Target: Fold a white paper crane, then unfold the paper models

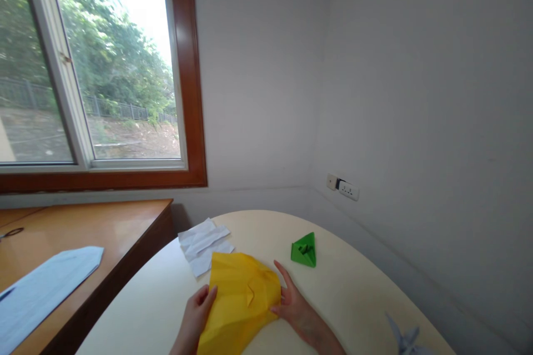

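Note:
A creased sheet of yellow paper [237,299] is held up over the round table between my two hands. My left hand [200,310] grips its left edge, thumb on the near face and the other fingers behind it. At the right edge, my right hand [291,299] pinches the sheet with the thumb, while the index finger sticks out away from it. A small raised fold shows near the middle of the paper. Just beyond my right hand lies a folded green paper piece [304,250]. Creased white paper [205,245] lies behind the yellow sheet, partly covered by it.
The round cream table [345,294] stands against the wall corner. A grey-white folded paper shape [407,338] sits at its lower right. On the wooden desk [125,224] to the left are a pale blue sheet [54,283] and scissors [13,232]. A wall socket [348,190] is behind.

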Demonstrator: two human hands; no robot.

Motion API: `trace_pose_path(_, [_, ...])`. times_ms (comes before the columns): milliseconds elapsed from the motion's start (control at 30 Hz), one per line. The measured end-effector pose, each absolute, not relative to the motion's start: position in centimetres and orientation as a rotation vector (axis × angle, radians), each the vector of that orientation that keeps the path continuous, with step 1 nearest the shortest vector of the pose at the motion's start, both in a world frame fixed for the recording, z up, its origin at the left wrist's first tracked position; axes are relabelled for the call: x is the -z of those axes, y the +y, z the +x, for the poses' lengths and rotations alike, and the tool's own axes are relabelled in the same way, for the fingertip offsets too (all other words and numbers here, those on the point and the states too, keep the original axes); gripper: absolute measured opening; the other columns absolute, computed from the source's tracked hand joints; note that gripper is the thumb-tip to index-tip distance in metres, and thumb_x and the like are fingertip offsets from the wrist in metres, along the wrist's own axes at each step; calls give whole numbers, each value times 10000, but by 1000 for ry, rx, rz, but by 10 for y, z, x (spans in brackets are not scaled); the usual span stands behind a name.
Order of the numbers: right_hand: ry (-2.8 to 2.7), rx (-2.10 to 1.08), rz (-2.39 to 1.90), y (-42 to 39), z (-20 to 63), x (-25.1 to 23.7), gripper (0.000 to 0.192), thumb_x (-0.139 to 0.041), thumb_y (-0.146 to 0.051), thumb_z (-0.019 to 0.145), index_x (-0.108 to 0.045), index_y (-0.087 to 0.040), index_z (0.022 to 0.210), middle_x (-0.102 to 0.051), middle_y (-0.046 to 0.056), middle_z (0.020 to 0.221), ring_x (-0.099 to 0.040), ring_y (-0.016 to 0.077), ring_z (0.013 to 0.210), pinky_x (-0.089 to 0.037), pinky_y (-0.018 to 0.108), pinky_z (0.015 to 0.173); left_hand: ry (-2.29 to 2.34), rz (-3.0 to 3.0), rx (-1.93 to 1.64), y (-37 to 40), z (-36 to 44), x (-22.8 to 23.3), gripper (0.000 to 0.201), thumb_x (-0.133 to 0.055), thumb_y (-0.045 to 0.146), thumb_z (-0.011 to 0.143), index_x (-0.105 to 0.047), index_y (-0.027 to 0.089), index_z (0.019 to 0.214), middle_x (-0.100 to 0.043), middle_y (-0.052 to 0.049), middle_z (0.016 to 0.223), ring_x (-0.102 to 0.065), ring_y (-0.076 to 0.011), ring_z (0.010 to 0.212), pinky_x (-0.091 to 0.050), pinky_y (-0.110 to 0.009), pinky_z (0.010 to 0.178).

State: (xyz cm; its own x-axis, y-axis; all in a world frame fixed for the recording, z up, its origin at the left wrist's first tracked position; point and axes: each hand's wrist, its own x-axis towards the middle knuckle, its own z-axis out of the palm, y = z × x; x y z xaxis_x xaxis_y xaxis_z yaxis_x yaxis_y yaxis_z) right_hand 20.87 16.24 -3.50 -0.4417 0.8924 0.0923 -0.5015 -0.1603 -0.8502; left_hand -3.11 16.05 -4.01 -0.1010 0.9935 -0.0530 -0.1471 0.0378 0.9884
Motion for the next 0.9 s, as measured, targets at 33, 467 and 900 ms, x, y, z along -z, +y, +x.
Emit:
trace_pose_path(33, [-1083, -1796, -546, 161, 210, 35, 1345, -854, -254, 494, 121, -268, 1420, -573, 125, 1215, -550, 277, 1118, -401, 441, 952, 1199, 1010, -1321, 160, -31, 40, 496, -702, 628, 513, -575, 157, 603, -601, -21, 575, -592, -207, 596, -473, -288, 545])
trace_pose_path(467, [-1136, -1789, -618, 144, 221, 28, 1262, -809, -307, 577, 135, -290, 1413, -642, 99, 1062, -638, 252, 953, -451, 431, 847, 1014, 775, -1311, 149, -27, 28, 423, -781, 473, 533, -611, 145, 740, -685, -49, 665, -667, -253, 685, -516, -315, 564])
trace_pose_path(900, [-1045, -1036, -1063, 171, 207, 62, 646, -651, -229, 600, -458, -178, 1214, -591, -28, 693, -616, 157, 701, -498, 309, 721, 864, 682, -1365, 152, -26, 33, 338, -800, 306, 532, -627, 131, 764, -711, -80, 775, -672, -264, 807, -547, -321, 656])
